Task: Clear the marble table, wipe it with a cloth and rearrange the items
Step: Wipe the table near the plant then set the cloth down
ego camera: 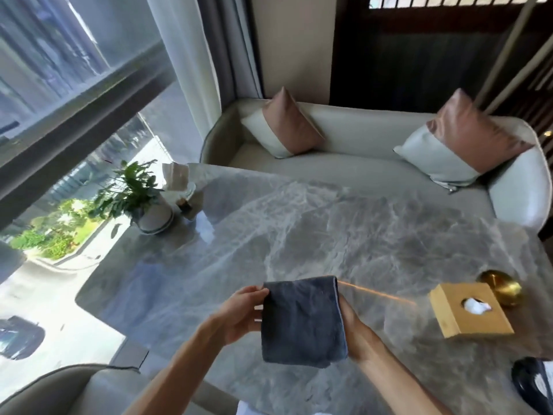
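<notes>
Both hands hold a folded dark grey cloth (303, 322) above the near edge of the marble table (299, 235): the left hand (239, 313) pinches its left edge, the right hand (356, 330) grips its right edge from behind. Right of the cloth, on the table, sits a gold tissue box (469, 310) with white tissue showing through its opening, and just beyond the box a brass dome-shaped object (499, 287). Far left of the cloth, at the table's window side, stands a potted plant (140, 199) beside a napkin holder (179, 181). Beyond the table is a pale sofa (359, 136) with two cushions (284, 127).
</notes>
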Demonstrator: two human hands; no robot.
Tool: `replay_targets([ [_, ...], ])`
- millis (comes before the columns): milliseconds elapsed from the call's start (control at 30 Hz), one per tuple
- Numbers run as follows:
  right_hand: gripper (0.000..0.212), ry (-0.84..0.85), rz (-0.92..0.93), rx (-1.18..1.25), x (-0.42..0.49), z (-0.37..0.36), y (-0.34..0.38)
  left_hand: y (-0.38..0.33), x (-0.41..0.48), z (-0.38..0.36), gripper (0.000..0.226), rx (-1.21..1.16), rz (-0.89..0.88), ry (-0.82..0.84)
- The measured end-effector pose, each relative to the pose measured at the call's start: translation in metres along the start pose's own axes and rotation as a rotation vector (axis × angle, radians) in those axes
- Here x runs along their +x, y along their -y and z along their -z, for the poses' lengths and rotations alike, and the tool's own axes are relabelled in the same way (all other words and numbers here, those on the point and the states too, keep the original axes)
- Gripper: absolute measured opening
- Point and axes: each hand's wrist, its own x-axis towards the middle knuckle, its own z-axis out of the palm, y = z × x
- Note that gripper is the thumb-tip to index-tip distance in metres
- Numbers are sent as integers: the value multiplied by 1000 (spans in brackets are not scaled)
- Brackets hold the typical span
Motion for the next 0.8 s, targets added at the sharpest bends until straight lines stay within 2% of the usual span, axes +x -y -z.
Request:
replay_targets([
  [33,42,29,-48,146,10,-8,2,-3,2,11,17,-10,-5,-36],
  [100,82,116,-131,254,37,-19,3,-11,6,39,16,-32,-21,-101],
  [167,99,162,-182,211,67,-37,5,-21,14,75,11,-40,-24,-147],
  [233,90,224,-191,202,94,-62,8,-33,25,117,6,-37,-29,-143],
  [300,71,223,-160,174,124,-96,11,-46,41,164,4,-15,-45,-120],
  [433,45,118,-148,92,203,-160,9,-73,74,261,18,42,-45,-105],
  [533,36,57,-187,2,269,-197,8,-95,106,328,17,73,-1,-104],
  [667,32,-11,-186,14,354,-238,11,-126,160,387,14,192,31,-131],
  [733,32,-75,-89,1,392,-254,24,-144,190,405,17,255,-55,-150],
  [800,31,-122,80,-116,421,-266,42,-161,219,419,16,356,-244,-215],
])
